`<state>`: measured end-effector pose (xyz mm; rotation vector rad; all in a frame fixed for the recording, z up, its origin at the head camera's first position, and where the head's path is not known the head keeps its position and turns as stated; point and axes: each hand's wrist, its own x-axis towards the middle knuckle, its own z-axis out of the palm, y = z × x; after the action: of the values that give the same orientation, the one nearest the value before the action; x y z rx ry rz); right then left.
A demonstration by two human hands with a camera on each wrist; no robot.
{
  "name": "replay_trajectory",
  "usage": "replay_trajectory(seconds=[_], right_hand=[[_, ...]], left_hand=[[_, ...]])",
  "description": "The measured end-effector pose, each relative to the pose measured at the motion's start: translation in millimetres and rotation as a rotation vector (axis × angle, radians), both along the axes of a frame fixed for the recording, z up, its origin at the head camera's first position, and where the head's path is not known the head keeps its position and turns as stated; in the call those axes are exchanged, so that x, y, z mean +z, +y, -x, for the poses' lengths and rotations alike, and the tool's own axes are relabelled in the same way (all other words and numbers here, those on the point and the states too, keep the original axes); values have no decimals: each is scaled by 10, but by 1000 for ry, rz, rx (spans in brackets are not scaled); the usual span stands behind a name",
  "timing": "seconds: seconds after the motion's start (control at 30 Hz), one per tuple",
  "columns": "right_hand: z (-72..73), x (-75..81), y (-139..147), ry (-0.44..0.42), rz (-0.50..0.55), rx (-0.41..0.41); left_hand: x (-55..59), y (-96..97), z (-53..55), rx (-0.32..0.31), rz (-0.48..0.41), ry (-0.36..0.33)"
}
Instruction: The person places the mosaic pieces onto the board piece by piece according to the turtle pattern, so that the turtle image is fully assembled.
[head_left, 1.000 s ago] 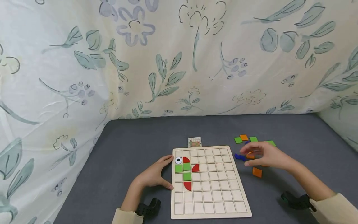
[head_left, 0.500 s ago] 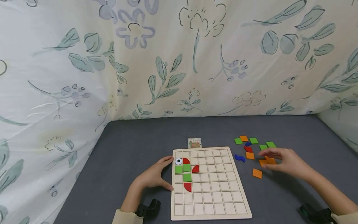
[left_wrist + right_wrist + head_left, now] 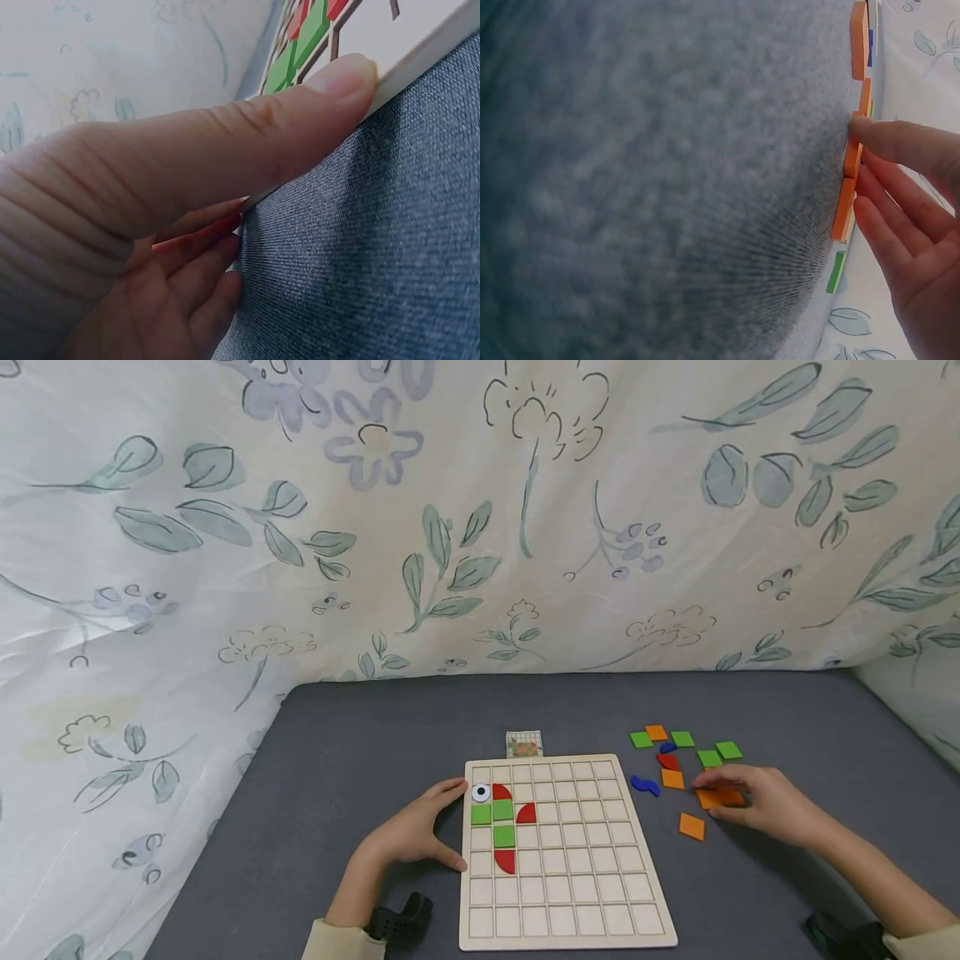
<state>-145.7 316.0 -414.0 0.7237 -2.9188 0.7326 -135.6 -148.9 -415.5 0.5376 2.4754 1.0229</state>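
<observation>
My left hand (image 3: 403, 828) rests at the left edge of a pale wooden grid board (image 3: 570, 893), thumb and fingers spread along that edge. In the left wrist view the thumb (image 3: 300, 124) lies against the board's side. Over on the right, my right hand (image 3: 772, 806) pinches an orange square tile (image 3: 708, 799) among the loose pieces, with the thumb on its near edge. A second orange tile (image 3: 731, 798) lies partly under the fingers. In the right wrist view the thumb tip touches the orange tile (image 3: 852, 157), other fingers behind it.
On the board sit a round eye tile (image 3: 481, 793), green squares (image 3: 504, 836) and red quarter-rounds (image 3: 527, 813). A small pattern card (image 3: 524, 744) lies behind it. Loose nearby are a blue wavy piece (image 3: 645, 786), a red piece (image 3: 667, 762), an orange square (image 3: 692, 827) and green squares (image 3: 728, 750).
My right hand has moved right from beside the blue wavy piece and come down onto the orange tiles. My left hand stays at the board's edge.
</observation>
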Motion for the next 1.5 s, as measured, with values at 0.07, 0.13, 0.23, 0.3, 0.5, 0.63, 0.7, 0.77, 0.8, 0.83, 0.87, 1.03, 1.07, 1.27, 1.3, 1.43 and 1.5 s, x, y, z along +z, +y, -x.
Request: replay_trajectory(seconds=[0.07,0.13,0.23,0.3,0.5,0.63,0.7,0.77,0.8,0.83,0.87,1.03,1.07,1.27,1.3,1.43,1.5], right_hand=[[4,1,-2,10,1,4],[9,2,-3,20,0,9],[13,3,-6,21,-7,9],[12,7,-9,7,-11,4],[7,38,-20,-14,-17,-1],[3,43,-19,-23,-19,2],[1,51,-21,-37,-15,5],[-4,68,-24,-56,-11,6],[-6,81,-27,-70,-7,7],[-7,98,-29,-85,-2,7],[-8,116,-32,-101,1,1],[-7,206,-39,-147,26,-13],[-4,219,-42,-147,30,-11],[2,253,-106,-112,51,34],[1,256,-127,-114,54,39],[-5,285,-244,-128,69,77],[-9,303,-320,-122,85,99]], left_hand=[[-5,-5,5,0,1,0],[-8,-10,11,2,3,-4],[-4,-8,16,-1,3,-7],[3,-9,18,-1,2,-12],[25,-16,13,-3,-2,-21],[13,-13,11,-7,-5,-11],[5,-13,11,-7,-5,-6],[-3,-13,11,-7,-2,-3],[-5,-13,11,-7,-2,-1],[-8,-13,11,-7,-1,0],[-9,-12,10,-6,-2,1],[-18,-6,10,-2,-2,6],[-18,-6,11,0,-2,5],[-18,-6,7,4,-8,4],[-18,-5,5,3,-9,7],[-25,-4,1,2,-11,13],[-27,-5,0,3,-11,15]])
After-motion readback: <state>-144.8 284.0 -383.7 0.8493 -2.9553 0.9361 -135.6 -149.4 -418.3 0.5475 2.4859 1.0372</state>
